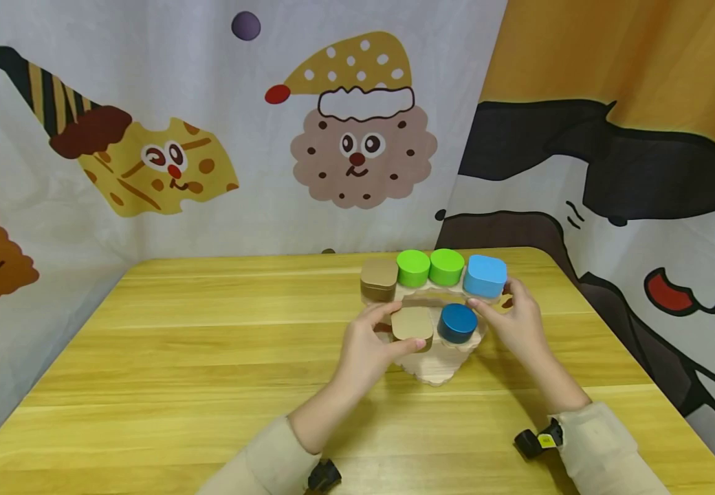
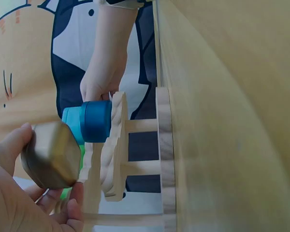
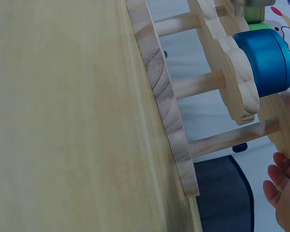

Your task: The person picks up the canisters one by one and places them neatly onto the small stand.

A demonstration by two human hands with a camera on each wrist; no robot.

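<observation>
My left hand (image 1: 366,340) holds a gold tin (image 1: 412,322) with rounded corners, thumb on one side and fingers on the other. In the left wrist view the tin (image 2: 52,154) is tilted, just off the lower shelf of a wooden tiered stand (image 1: 436,364). A dark blue round tin (image 1: 458,323) sits on that shelf, to the right of the gold one. My right hand (image 1: 517,320) grips the right end of the upper shelf, beside a light blue tin (image 1: 485,275). In the right wrist view its fingers (image 3: 276,181) curl at the shelf's end.
Along the upper shelf stand a brown-gold tin (image 1: 379,278) and two green round tins (image 1: 413,268). Posts (image 3: 200,84) join the shelves to a base board on the wooden table (image 1: 178,371). A printed curtain (image 1: 209,69) hangs behind the table.
</observation>
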